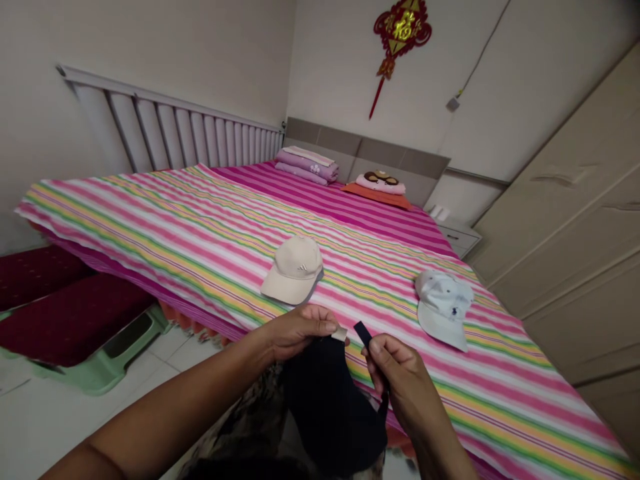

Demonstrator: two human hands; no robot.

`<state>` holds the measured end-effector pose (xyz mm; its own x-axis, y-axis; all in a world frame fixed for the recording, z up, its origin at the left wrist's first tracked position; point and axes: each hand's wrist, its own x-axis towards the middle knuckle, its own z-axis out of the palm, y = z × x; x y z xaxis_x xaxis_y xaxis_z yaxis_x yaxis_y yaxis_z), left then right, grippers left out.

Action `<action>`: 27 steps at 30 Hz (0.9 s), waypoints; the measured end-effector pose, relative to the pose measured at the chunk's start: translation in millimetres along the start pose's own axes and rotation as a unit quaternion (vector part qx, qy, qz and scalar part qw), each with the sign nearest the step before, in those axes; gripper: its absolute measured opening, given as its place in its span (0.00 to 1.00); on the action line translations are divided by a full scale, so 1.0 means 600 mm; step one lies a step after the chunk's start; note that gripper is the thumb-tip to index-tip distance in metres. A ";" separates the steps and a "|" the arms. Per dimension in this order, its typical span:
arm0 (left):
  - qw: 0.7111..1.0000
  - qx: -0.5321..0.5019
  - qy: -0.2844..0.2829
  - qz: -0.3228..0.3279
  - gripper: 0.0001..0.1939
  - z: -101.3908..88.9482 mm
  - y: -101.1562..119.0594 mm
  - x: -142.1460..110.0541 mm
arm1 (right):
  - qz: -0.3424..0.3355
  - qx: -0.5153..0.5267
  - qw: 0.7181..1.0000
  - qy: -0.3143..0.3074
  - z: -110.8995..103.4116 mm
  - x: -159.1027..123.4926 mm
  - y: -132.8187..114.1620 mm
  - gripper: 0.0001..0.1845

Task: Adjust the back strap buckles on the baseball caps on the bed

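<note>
Holding dark cap (334,403) at near edge of bed (357,250), w/ closed pinch of L hand (306,327) on pale tab (339,333) and closed pinch of R hand (395,365) on dark strap end (362,333), slight gap btwn. Prob. best to align both flat, untwisted, w/ light finger pressure. Beyond, on bed: beige cap (295,263) ahead, pale blue cap (443,307) off to R.

The cap (325,400) is very dark, almost black, and soft. It hangs down between the left hand (303,330) and the right hand (395,363), with a rounded part at the bottom. It is too dark to tell which part is the brim. A small pale piece (339,333) sticks out by the left thumb. The dark strap (363,333) is pinched on the right, its flat end pointing up, near the pale piece but not touching.
</note>
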<state>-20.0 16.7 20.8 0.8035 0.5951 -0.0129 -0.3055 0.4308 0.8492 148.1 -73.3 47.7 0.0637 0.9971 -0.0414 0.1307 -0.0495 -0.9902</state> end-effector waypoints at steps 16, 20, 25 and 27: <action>1.000 -0.022 -0.013 0.013 0.07 0.008 0.001 -0.003 | 0.019 0.008 0.999 0.026 0.007 0.003 -0.013 0.14; 0.999 -0.029 -0.022 0.010 0.07 0.008 -0.001 -0.003 | 0.023 0.020 1.000 0.010 0.008 0.005 -0.009 0.15; 0.999 -0.031 -0.011 0.013 0.08 0.010 -0.001 -0.002 | 0.022 0.026 0.999 0.000 0.008 0.005 -0.007 0.14; 0.999 -0.033 -0.011 0.014 0.08 0.009 -0.001 -0.001 | 0.023 0.023 0.999 0.001 0.008 0.004 -0.008 0.14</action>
<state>-17.5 12.3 23.0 0.8050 0.5929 0.0217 -0.3597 0.4586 0.8126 142.9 -70.7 51.5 0.0699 0.9938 -0.0868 0.0818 -0.0925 -0.9924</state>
